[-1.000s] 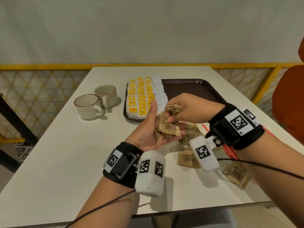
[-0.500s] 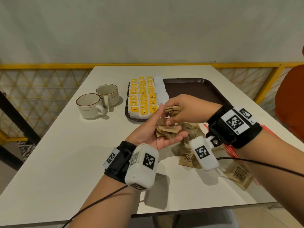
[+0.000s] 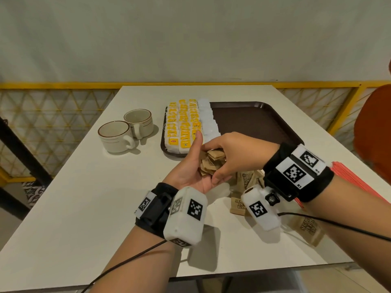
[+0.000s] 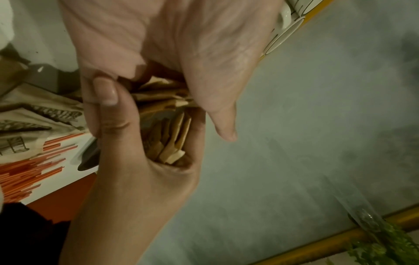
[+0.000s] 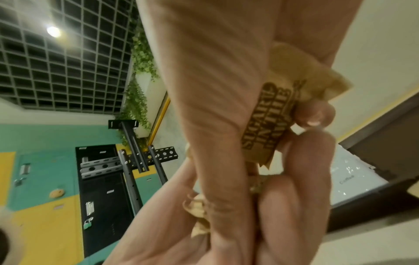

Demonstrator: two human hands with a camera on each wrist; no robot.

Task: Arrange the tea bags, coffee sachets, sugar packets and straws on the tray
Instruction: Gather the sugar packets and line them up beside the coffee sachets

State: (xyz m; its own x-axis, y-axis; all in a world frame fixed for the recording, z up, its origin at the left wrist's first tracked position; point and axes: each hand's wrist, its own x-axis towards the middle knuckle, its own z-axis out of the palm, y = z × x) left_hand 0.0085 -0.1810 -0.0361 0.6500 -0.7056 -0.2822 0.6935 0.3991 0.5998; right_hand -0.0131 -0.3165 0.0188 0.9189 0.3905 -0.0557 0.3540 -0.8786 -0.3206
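Lowered into the left hand, the right hand grips sugar packets beside the tray.

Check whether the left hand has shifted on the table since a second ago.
Yes. The left hand has edged toward the tray; its thumb now overlaps the tea bags.

White table against pale wall; yellow lattice railing; orange chair right.

two cream cups are seen touching on the white surface, far left; a yellow railing runs behind.
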